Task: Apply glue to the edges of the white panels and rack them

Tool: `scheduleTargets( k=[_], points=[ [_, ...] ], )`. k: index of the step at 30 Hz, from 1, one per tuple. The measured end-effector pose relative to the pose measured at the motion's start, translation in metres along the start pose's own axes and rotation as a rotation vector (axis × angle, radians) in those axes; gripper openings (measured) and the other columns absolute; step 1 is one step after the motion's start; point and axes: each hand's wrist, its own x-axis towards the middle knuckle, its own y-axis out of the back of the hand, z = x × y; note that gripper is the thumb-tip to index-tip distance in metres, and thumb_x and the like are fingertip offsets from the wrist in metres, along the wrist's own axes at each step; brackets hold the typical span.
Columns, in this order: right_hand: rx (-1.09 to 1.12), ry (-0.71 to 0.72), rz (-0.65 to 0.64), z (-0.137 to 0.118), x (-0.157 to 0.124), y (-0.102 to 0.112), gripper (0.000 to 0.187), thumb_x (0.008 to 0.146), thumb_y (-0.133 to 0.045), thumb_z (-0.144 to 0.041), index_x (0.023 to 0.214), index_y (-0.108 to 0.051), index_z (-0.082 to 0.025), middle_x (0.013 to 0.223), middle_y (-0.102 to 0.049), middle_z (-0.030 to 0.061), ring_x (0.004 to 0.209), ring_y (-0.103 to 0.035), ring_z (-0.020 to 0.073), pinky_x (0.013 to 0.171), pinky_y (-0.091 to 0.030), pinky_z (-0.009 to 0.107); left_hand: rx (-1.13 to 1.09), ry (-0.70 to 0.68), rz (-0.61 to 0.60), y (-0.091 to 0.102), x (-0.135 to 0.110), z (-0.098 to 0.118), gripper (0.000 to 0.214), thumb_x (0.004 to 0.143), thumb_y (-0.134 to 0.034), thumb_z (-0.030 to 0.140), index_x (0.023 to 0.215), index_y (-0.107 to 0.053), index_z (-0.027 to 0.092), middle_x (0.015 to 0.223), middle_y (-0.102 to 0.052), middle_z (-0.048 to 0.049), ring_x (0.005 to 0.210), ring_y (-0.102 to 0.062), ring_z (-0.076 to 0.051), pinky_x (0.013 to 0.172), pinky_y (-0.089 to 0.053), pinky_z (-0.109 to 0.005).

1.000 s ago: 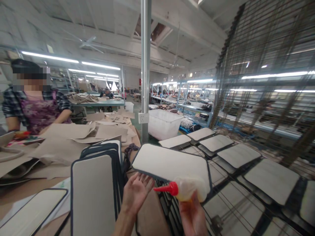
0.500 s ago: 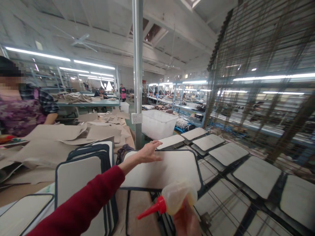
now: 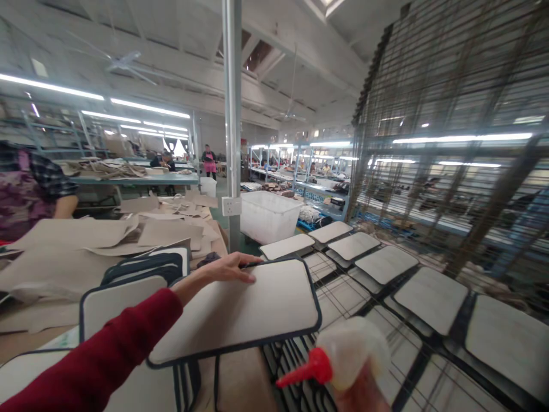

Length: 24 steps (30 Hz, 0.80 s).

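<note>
My left hand (image 3: 226, 267), at the end of a red sleeve, grips the far edge of a white panel with dark blue edging (image 3: 240, 312) and holds it up flat over the table edge. My right hand (image 3: 362, 395), low at the bottom edge and mostly out of view, holds a squeeze bottle with a red nozzle (image 3: 343, 360); the nozzle points left, just below the panel's near right corner. A stack of similar edged panels (image 3: 141, 269) lies on the table to the left.
A wire rack (image 3: 343, 286) on the right carries several white panels (image 3: 429, 292). Beige cut sheets (image 3: 77, 234) cover the table. A person in a plaid shirt (image 3: 30, 194) works at the far left. A metal post (image 3: 234, 126) and a white plastic bin (image 3: 270, 214) stand behind.
My left hand went from under the panel to its far edge and drew the panel toward me and left. The bottle in my right hand shifted right and lower.
</note>
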Motion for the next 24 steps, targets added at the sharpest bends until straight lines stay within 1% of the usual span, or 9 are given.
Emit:
scheduleTargets(
  k=[2, 3, 5, 8, 11, 14, 19, 20, 24],
  points=[
    [-0.020, 0.037, 0.064, -0.029, 0.010, -0.006, 0.037, 0.066, -0.080, -0.042, 0.099, -0.070, -0.027, 0.104, -0.069, 0.0030, 0.099, -0.064, 0.0202, 0.088, -0.052, 0.033, -0.062, 0.026, 0.018, 0.004, -0.014, 0.001, 0.050, 0.058, -0.078, 0.023, 0.108, -0.071, 0.020, 0.101, -0.072, -0.0026, 0.095, -0.062, -0.025, 0.084, -0.044, -0.026],
    [-0.040, 0.156, 0.109, -0.043, 0.016, -0.013, 0.043, 0.062, -0.082, -0.040, 0.101, -0.069, -0.027, 0.103, -0.070, 0.0022, 0.098, -0.064, 0.0199, 0.088, -0.052, 0.032, -0.096, 0.043, 0.004, 0.006, -0.020, 0.002, 0.051, 0.057, -0.078, 0.021, 0.107, -0.071, 0.020, 0.101, -0.072, -0.0027, 0.095, -0.062, -0.025, 0.085, -0.044, -0.027],
    [-0.099, 0.379, 0.136, -0.068, 0.028, -0.033, 0.047, 0.060, -0.082, -0.039, 0.103, -0.068, -0.025, 0.103, -0.069, 0.0019, 0.105, -0.060, 0.0197, 0.099, -0.043, 0.035, -0.168, 0.087, -0.051, 0.008, -0.030, 0.006, 0.049, 0.056, -0.079, 0.019, 0.104, -0.072, 0.020, 0.098, -0.073, -0.0025, 0.092, -0.064, -0.025, 0.083, -0.046, -0.028],
    [-0.191, 0.542, 0.041, -0.089, 0.040, -0.060, 0.045, 0.056, -0.083, -0.036, 0.098, -0.068, -0.024, 0.097, -0.070, 0.0027, 0.109, -0.058, 0.0208, 0.103, -0.038, 0.039, -0.247, 0.134, -0.104, 0.011, -0.042, 0.015, 0.048, 0.052, -0.080, 0.014, 0.099, -0.074, 0.020, 0.095, -0.073, -0.0027, 0.093, -0.064, -0.026, 0.081, -0.048, -0.029],
    [-0.261, 0.563, -0.005, -0.097, 0.045, -0.073, 0.047, 0.051, -0.085, -0.036, 0.093, -0.069, -0.024, 0.090, -0.070, 0.0019, 0.104, -0.059, 0.0199, 0.101, -0.039, 0.038, -0.272, 0.159, -0.154, 0.014, -0.052, 0.026, 0.045, 0.050, -0.080, 0.012, 0.095, -0.075, 0.018, 0.094, -0.073, -0.0052, 0.093, -0.064, -0.030, 0.082, -0.048, -0.032],
    [-0.319, 0.536, -0.022, -0.098, 0.047, -0.075, 0.051, 0.045, -0.087, -0.040, 0.091, -0.069, -0.024, 0.088, -0.069, 0.0019, 0.097, -0.061, 0.0208, 0.101, -0.038, 0.042, -0.313, 0.210, -0.196, 0.015, -0.061, 0.036, 0.044, 0.048, -0.081, 0.012, 0.091, -0.076, 0.018, 0.090, -0.073, -0.0066, 0.087, -0.065, -0.031, 0.077, -0.049, -0.033],
    [-0.349, 0.498, -0.045, -0.099, 0.046, -0.075, 0.054, 0.043, -0.087, -0.041, 0.091, -0.069, -0.023, 0.090, -0.069, 0.0043, 0.088, -0.062, 0.0227, 0.099, -0.039, 0.049, -0.462, 0.297, -0.063, 0.016, -0.068, 0.046, 0.056, 0.034, -0.082, 0.005, 0.087, -0.076, 0.022, 0.076, -0.073, -0.0035, 0.075, -0.065, -0.031, 0.070, -0.050, -0.037],
    [-0.353, 0.502, -0.055, -0.099, 0.046, -0.075, 0.054, 0.044, -0.087, -0.041, 0.092, -0.068, -0.023, 0.090, -0.069, 0.0045, 0.088, -0.062, 0.0230, 0.098, -0.039, 0.049, -0.460, 0.306, -0.081, 0.016, -0.069, 0.046, 0.055, 0.036, -0.082, 0.005, 0.089, -0.076, 0.022, 0.078, -0.073, -0.0033, 0.077, -0.065, -0.031, 0.071, -0.050, -0.036],
    [-0.364, 0.490, -0.093, -0.100, 0.044, -0.076, 0.056, 0.044, -0.087, -0.041, 0.093, -0.068, -0.022, 0.088, -0.069, 0.0056, 0.090, -0.063, 0.0256, 0.097, -0.040, 0.051, -0.403, 0.320, -0.264, 0.018, -0.071, 0.046, 0.043, 0.055, -0.077, 0.006, 0.096, -0.074, 0.019, 0.089, -0.073, -0.0047, 0.087, -0.065, -0.028, 0.079, -0.048, -0.032]
  ],
)
